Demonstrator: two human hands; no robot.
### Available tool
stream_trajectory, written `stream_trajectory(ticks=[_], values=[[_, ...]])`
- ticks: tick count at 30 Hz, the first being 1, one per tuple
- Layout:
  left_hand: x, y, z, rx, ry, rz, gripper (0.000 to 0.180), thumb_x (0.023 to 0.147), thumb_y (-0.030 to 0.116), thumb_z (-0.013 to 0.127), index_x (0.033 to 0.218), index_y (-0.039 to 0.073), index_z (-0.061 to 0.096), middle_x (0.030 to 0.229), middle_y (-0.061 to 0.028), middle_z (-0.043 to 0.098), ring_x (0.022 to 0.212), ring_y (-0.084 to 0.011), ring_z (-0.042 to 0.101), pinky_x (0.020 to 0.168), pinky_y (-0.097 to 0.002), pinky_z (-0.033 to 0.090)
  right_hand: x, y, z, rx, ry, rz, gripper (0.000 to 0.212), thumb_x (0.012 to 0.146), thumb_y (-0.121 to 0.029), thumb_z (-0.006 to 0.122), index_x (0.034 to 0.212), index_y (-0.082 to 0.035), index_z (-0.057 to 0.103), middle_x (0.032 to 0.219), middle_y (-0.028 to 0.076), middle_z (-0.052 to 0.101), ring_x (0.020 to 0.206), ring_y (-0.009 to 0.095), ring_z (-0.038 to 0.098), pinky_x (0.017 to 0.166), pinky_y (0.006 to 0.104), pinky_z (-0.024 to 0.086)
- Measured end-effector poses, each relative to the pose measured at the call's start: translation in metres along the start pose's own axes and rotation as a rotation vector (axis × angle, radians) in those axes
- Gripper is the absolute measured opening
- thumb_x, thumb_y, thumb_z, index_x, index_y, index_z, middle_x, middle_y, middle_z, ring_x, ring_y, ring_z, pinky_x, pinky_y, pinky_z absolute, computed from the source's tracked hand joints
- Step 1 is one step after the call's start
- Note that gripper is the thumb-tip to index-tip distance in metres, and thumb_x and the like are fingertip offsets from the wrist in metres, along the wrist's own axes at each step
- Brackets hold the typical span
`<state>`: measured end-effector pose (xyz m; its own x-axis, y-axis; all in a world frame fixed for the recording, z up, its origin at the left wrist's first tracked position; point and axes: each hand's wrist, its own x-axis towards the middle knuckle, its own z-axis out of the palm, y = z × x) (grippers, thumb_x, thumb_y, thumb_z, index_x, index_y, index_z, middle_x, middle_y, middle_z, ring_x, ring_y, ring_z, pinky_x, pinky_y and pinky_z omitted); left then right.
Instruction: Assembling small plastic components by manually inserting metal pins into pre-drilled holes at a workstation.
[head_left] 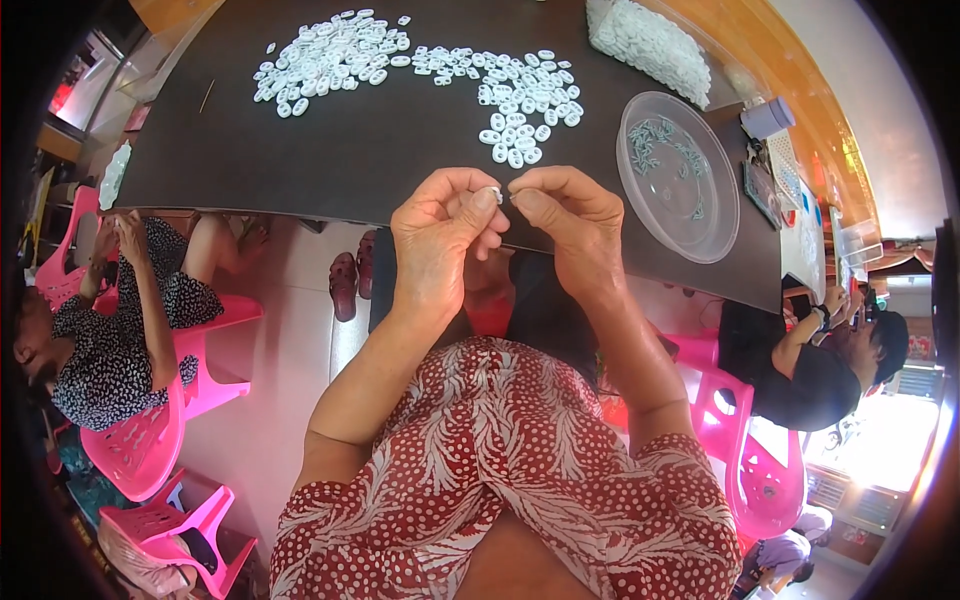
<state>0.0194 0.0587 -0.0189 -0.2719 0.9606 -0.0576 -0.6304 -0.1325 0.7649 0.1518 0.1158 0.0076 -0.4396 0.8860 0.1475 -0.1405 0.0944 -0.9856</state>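
Note:
My left hand [440,235] pinches a small white plastic piece [495,192] between thumb and forefinger, just over the near edge of the dark table [350,160]. My right hand [565,220] meets it fingertip to fingertip, its fingers closed on something too small to make out. Many loose white plastic rings [420,65] lie spread across the table beyond my hands. A clear round plastic dish [678,175] with small grey-green metal parts sits to the right of my right hand.
A bag of white pieces [650,40] lies at the far right of the table, with small items [770,150] by the right edge. One person sits on a pink plastic chair [150,440] at left; another person in black [810,370] sits at right.

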Motion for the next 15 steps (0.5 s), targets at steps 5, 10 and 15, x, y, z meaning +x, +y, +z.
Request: stream_trajectory(ticks=[5, 10, 15], values=[[-0.002, -0.001, -0.001, -0.111, -0.020, -0.012, 0.011, 0.086, 0.005, 0.061, 0.095, -0.001, 0.060, 0.079, -0.0088, 0.063, 0.064, -0.0114, 0.058, 0.055, -0.0222, 0.046, -0.004, 0.006, 0.003, 0.036, 0.011, 0.022, 0.011, 0.082, 0.002, 0.062, 0.093, 0.001, 0.065, 0.085, 0.004, 0.065, 0.076, 0.008, 0.057, 0.068, 0.0216, 0.044], [-0.002, -0.004, -0.001, -0.116, -0.011, 0.002, 0.012, 0.084, 0.002, 0.061, 0.096, -0.002, 0.060, 0.081, -0.0090, 0.064, 0.065, -0.0116, 0.058, 0.057, -0.0232, 0.046, -0.005, 0.003, 0.007, 0.042, 0.053, -0.005, 0.011, 0.082, 0.001, 0.062, 0.093, 0.001, 0.065, 0.085, 0.004, 0.064, 0.075, 0.008, 0.057, 0.067, 0.0210, 0.044], [-0.006, -0.005, -0.002, -0.068, 0.018, 0.003, 0.010, 0.083, -0.002, 0.060, 0.093, -0.003, 0.061, 0.079, -0.0069, 0.063, 0.063, -0.0078, 0.055, 0.055, -0.0186, 0.044, -0.008, 0.006, 0.012, 0.077, 0.041, -0.019, 0.010, 0.084, 0.001, 0.060, 0.093, 0.002, 0.064, 0.085, 0.005, 0.064, 0.076, 0.009, 0.058, 0.070, 0.0219, 0.047]])
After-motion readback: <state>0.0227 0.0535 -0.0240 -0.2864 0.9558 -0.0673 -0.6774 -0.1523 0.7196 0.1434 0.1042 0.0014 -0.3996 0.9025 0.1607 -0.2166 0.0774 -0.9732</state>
